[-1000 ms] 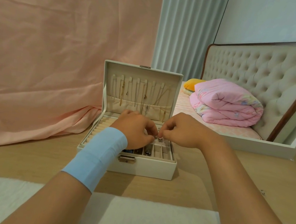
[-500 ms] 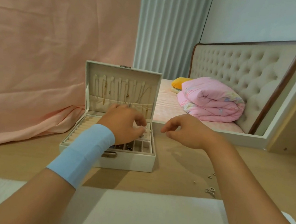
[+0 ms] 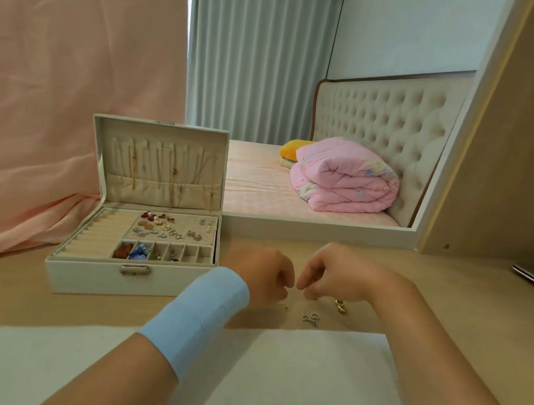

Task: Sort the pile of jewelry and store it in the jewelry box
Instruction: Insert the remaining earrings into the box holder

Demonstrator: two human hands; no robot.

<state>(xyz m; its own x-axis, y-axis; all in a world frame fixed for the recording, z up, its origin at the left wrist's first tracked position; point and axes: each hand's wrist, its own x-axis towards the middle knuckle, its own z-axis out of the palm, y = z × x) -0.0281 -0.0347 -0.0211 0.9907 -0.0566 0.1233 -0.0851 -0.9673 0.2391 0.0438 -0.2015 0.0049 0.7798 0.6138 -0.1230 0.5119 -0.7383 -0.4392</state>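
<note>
Jewelry box stands open, well to the left of both hands. The left hand and right hand hover with fingers curled and tips nearly meeting; whether they pinch anything I cannot tell. A tiny stud lies just below the left hand. A silver cluster lies below the right, and a gold ring sits beside its fingertips. These are small, hard, glossy metal pieces on smooth wood, so a fingertip pinch from above, one piece at a time, probably works best. The box's padded lining has pinholes and small cells.
</note>
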